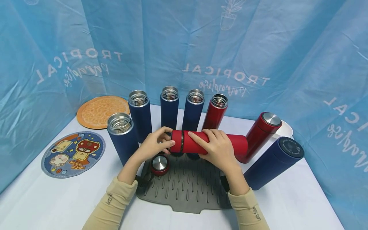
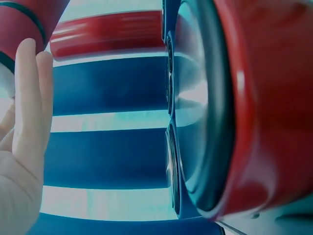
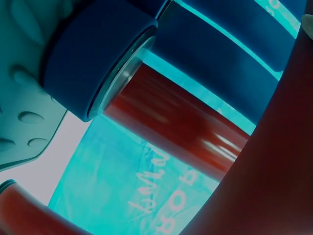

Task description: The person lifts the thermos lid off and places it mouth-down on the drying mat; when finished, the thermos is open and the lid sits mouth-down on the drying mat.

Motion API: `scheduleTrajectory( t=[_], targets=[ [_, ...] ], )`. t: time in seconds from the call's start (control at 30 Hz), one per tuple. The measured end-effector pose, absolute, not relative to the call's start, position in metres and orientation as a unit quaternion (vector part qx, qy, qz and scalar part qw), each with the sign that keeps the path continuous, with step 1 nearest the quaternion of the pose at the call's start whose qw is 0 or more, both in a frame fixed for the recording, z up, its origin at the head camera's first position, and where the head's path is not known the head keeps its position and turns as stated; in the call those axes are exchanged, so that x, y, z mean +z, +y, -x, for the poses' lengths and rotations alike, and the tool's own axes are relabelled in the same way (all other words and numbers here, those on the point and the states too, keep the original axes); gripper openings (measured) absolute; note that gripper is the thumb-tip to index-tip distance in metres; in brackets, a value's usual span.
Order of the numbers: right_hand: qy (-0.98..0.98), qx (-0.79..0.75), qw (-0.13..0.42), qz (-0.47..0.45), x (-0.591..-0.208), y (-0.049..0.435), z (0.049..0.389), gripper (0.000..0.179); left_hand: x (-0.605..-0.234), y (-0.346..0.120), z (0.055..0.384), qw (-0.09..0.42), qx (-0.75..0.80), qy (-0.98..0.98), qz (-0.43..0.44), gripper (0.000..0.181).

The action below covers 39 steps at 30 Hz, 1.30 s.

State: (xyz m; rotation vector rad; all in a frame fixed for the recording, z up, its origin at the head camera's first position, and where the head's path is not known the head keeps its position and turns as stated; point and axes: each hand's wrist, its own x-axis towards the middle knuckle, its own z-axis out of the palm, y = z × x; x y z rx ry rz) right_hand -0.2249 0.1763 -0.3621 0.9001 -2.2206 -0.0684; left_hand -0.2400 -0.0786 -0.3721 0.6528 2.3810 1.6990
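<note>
A red thermos flask (image 1: 238, 143) lies level in the air over a grey ribbed mat (image 1: 184, 188), its lid end to the left. My right hand (image 1: 217, 145) grips its body from above. At the other end, the fingers and thumb of my left hand (image 1: 156, 143) pinch the flask's lid (image 1: 176, 140), below a dark ring. In the left wrist view, fingers (image 2: 27, 93) lie along that lid. A loose red lid (image 1: 159, 164) with a steel top sits on the mat beside my left wrist. A dark blue lid (image 3: 102, 54) shows behind the flask.
Behind stand several uncapped blue flasks (image 1: 169, 110) and an uncapped red flask (image 1: 214, 113). To the right are a capped red flask (image 1: 257, 137), a capped blue flask (image 1: 270, 166) and a white dish (image 1: 284, 129). Round cartoon mat (image 1: 73, 155) and orange mat (image 1: 102, 111) lie left.
</note>
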Motion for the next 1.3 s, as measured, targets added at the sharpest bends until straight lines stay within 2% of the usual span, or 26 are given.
scheduleTrajectory(
  t=[0.13, 0.3, 0.47, 0.77, 0.9, 1.0, 1.07, 1.2, 1.3],
  targets=[
    [-0.864, -0.028, 0.359, -0.351, -0.3624, 0.1757, 0.2249, 0.093, -0.3727, -0.0791, 0.2412, 0.087, 0.57, 0.788, -0.216, 0.052],
    [-0.866, -0.028, 0.357, -0.349, -0.363, 0.1762, 0.2252, 0.092, -0.3732, -0.0796, 0.2414, 0.056, 0.571, 0.766, -0.291, 0.083],
    [-0.864, -0.034, 0.362, -0.348, -0.3631, 0.1766, 0.226, 0.091, -0.3732, -0.0793, 0.2407, 0.041, 0.575, 0.755, -0.314, 0.071],
    [-0.864, -0.028, 0.356, -0.356, -0.3637, 0.1757, 0.2248, 0.092, -0.3721, -0.0796, 0.2411, 0.074, 0.535, 0.807, -0.239, 0.054],
    [-0.865, -0.028, 0.355, -0.354, -0.3637, 0.1754, 0.2245, 0.092, -0.3721, -0.0804, 0.241, 0.084, 0.551, 0.79, -0.254, 0.07],
    [-0.867, -0.027, 0.355, -0.348, -0.3636, 0.176, 0.2248, 0.092, -0.3721, -0.0805, 0.2406, 0.061, 0.558, 0.773, -0.297, 0.087],
    [-0.868, -0.026, 0.356, -0.345, -0.3636, 0.1768, 0.2251, 0.092, -0.3726, -0.0801, 0.241, 0.041, 0.557, 0.763, -0.326, 0.09],
    [-0.869, -0.025, 0.356, -0.344, -0.3642, 0.1779, 0.2264, 0.091, -0.3726, -0.0793, 0.2405, 0.021, 0.559, 0.753, -0.347, 0.07],
    [-0.869, -0.024, 0.356, -0.343, -0.3641, 0.1783, 0.2269, 0.091, -0.3724, -0.0797, 0.2398, 0.021, 0.57, 0.753, -0.327, 0.063]
  ],
)
